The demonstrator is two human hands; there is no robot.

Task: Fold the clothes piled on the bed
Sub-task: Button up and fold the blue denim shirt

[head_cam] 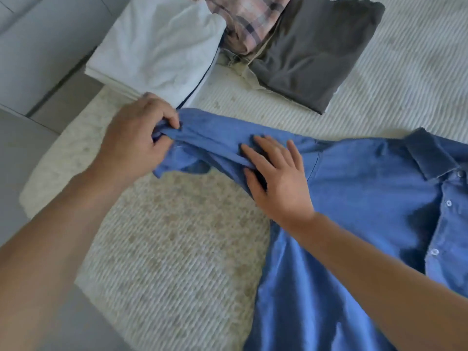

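Observation:
A blue button-up shirt [367, 188] lies spread front-up on the bed [177, 249], its collar at the right and one sleeve stretched out to the left. My left hand [136, 143] grips the cuff end of that sleeve, fingers and thumb curled round the bunched cloth. My right hand [276, 173] rests on the upper part of the sleeve near the shoulder, fingers straight and spread, pressing the cloth down.
At the back lie a folded white garment [157, 46], a folded dark grey garment [311, 54] and a crumpled pink plaid garment [250, 19] between them. The bed's left edge borders a grey floor [22, 160].

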